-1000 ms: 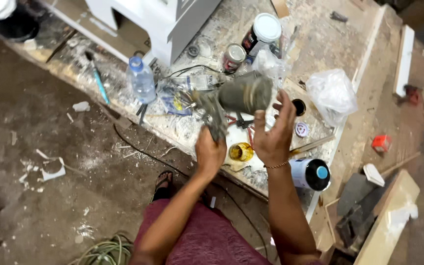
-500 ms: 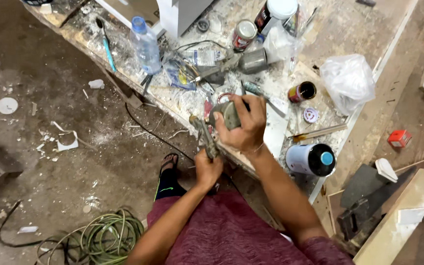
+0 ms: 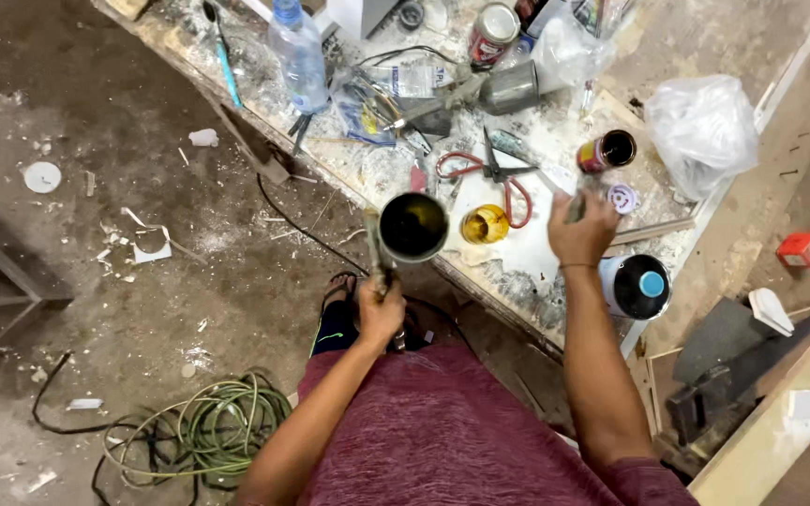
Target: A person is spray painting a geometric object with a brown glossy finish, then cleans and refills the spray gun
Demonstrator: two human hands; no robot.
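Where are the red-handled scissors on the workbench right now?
In the head view, the red-handled scissors lie open on the bench, just above the yellow jar and left of the right hand.

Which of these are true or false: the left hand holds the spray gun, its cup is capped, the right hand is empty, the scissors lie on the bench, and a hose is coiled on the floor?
1. The left hand holds the spray gun by its handle. True.
2. The cup on the gun is capped. False: its top is open and the inside looks dark.
3. The right hand is empty. False: it grips a small thin tool over the bench.
4. Red-handled scissors lie on the bench. True.
5. A green hose lies coiled on the floor. True.
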